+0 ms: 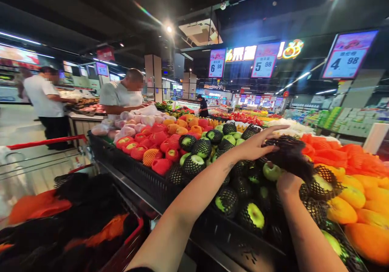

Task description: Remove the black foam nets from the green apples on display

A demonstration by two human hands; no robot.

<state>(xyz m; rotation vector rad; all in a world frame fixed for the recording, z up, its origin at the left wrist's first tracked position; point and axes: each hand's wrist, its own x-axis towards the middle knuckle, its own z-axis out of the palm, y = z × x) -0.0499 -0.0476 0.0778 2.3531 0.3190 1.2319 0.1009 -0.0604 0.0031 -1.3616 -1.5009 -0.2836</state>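
Left hand [258, 142]: fingers spread, palm down, touching top of black foam net [290, 156]. Right hand [288, 183]: below, closed on same net from underneath; net bunched between both hands, above green apples [272, 170] in black crate [146, 178]. Right of it: orange fruit [352, 197]. Left of it: red-netted fruit [161, 142]. Lower left: shopping cart [45, 142]. Behind display: person in white shirt [120, 95].

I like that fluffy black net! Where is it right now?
The black net is right of centre in the head view, bunched between both hands above the green apples, left of the oranges.
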